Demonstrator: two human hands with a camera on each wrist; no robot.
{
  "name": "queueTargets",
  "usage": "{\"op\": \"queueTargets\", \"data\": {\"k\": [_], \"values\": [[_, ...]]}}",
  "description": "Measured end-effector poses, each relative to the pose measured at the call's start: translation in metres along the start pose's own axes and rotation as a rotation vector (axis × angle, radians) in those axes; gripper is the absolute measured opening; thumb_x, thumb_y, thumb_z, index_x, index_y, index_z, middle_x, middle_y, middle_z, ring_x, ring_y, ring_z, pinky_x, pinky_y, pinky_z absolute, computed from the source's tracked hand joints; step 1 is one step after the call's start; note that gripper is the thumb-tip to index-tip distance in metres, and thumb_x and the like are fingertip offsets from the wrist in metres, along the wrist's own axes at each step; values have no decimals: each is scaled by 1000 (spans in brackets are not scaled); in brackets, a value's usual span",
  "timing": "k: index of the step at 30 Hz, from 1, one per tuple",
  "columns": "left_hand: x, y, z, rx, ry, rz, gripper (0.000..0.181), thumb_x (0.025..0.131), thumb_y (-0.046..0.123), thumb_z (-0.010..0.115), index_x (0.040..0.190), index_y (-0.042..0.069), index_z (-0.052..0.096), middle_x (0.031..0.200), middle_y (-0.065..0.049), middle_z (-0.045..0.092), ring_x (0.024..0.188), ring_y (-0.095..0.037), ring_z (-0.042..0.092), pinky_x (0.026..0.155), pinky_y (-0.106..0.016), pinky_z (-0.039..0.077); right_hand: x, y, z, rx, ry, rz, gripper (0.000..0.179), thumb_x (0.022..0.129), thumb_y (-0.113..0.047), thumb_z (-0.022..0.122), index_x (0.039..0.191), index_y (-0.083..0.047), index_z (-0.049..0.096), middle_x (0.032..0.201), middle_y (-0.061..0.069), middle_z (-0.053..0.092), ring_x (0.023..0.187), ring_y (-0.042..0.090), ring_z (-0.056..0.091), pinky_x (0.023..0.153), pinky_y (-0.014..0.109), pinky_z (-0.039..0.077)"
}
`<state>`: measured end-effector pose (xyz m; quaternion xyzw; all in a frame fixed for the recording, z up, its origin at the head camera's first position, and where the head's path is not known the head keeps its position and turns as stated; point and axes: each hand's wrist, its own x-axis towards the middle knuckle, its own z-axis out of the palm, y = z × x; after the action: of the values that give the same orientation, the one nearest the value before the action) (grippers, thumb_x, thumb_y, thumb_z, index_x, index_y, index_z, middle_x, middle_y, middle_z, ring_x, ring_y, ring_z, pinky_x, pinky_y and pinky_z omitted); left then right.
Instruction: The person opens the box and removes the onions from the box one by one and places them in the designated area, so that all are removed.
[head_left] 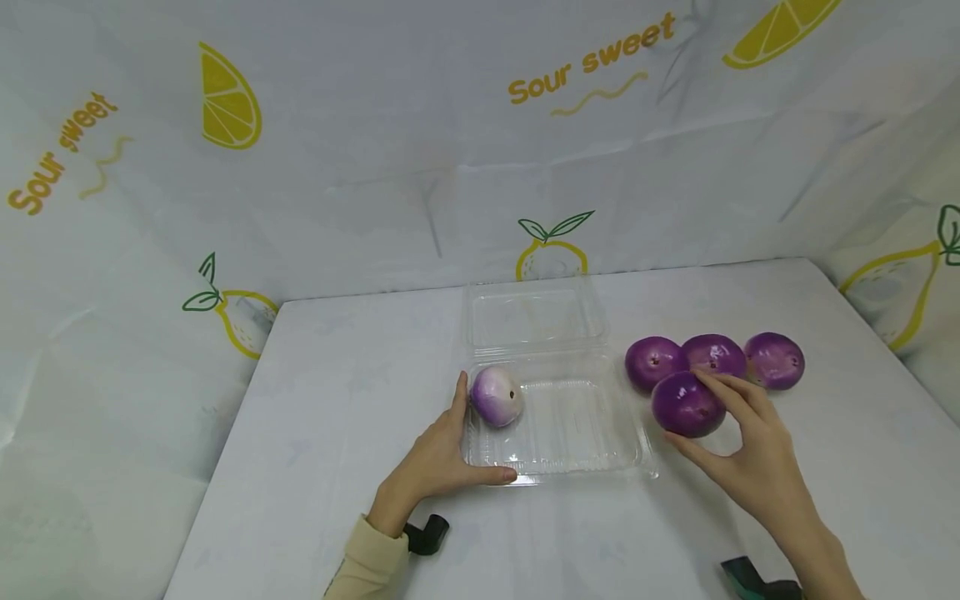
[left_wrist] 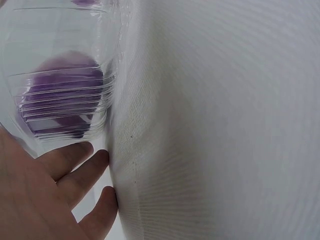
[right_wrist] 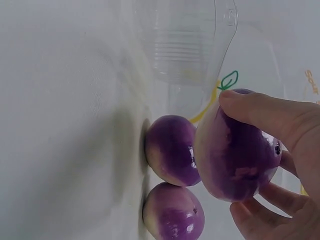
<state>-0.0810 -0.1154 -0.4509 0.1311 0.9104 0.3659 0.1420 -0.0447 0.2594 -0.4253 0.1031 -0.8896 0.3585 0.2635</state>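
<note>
A clear plastic clamshell box (head_left: 577, 417) lies with its lid (head_left: 534, 319) folded back. One round purple-and-white fruit (head_left: 497, 397) sits at the left in the box; the left wrist view shows the fruit (left_wrist: 65, 95) through the ribbed wall. My left hand (head_left: 435, 458) rests against the box's front left corner, index finger along the side and thumb along the front edge. Right of the box, my right hand (head_left: 757, 454) pinches a glossy purple fruit (head_left: 688, 405) between thumb and fingers. The right wrist view shows this held fruit (right_wrist: 240, 150) raised off the table.
Behind the held fruit, three more purple fruits (head_left: 775, 361) stand in a row on the white table (head_left: 337, 400). A white sheet (head_left: 375, 167) printed with lemons hangs behind and at the sides. Black wrist mounts (head_left: 427, 534) show near both wrists.
</note>
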Motion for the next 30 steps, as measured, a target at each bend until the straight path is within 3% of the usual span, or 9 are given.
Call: {"op": "queueTargets", "data": {"k": [2,6,9,30], "values": [[0,0,0,-2,0,-4,147,64,71,85,164,25,-13,172,-12,19,154,-37,32,120,-60,37,-1,2,-1,-16,-1,18,98,48,6,95,139,-7,63,128,25,57,124,-14,37,101,-6,24],[1,-1,0,2,-1,-6,146,65,71,85,164,26,-12,172,-12,19,154,-37,32,119,-60,38,-4,7,-2,-47,-15,47,97,51,4,96,141,-8,62,129,26,56,123,24,52,99,-7,21],[1,-1,0,3,-2,-3,147,65,71,85,164,25,-12,172,-12,18,154,-37,32,119,-60,37,-5,11,-3,-61,-25,58,97,52,4,96,142,-7,61,129,29,55,114,46,52,96,-7,19],[0,1,0,7,-6,-19,147,63,74,84,164,29,-14,172,-10,18,155,-35,31,121,-58,36,-4,32,-2,-153,-68,85,94,55,0,95,141,-1,58,127,34,54,107,51,55,82,0,24]]}}
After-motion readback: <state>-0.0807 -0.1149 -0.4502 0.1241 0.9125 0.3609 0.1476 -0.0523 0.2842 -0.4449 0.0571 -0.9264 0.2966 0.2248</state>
